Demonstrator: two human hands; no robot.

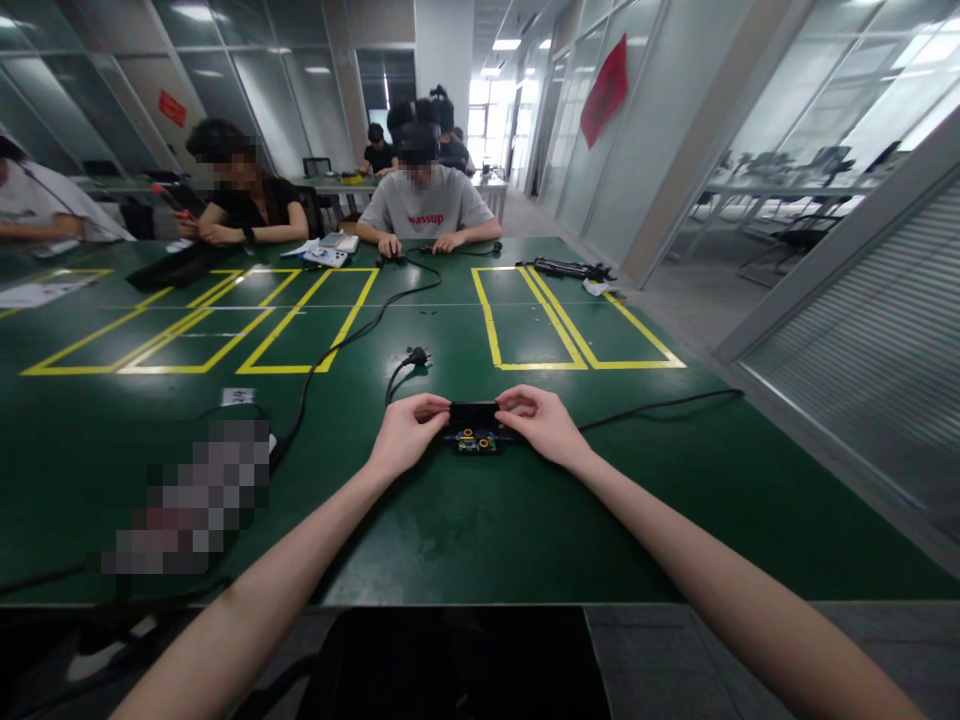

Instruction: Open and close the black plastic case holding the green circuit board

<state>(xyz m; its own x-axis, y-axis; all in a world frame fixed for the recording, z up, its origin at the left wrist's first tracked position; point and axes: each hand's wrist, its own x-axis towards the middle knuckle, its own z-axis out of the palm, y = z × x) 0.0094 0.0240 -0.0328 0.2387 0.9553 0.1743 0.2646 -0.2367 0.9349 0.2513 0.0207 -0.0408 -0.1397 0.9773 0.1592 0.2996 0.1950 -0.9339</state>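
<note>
An opened black power adapter lies on the green table in front of me, its circuit board (pixel 475 441) with small coils and parts showing. Above the board stands the adapter's black cover (pixel 473 412), tilted up. My left hand (pixel 405 432) pinches the cover's left end between thumb and fingers. At the right end, my right hand (pixel 541 424) grips it the same way. A black cord with a plug (pixel 416 357) curves up behind my left hand. Another black cord (pixel 660 405) runs off to the right from near my right hand.
A blurred-out object (pixel 195 500) lies to the left beside a long black cable (pixel 360 335). Yellow tape (pixel 540 366) marks rectangles on the table (pixel 525 540). Across it sits a person in a grey shirt (pixel 427 205). A folded black tripod-like item (pixel 566 269) lies at the far right.
</note>
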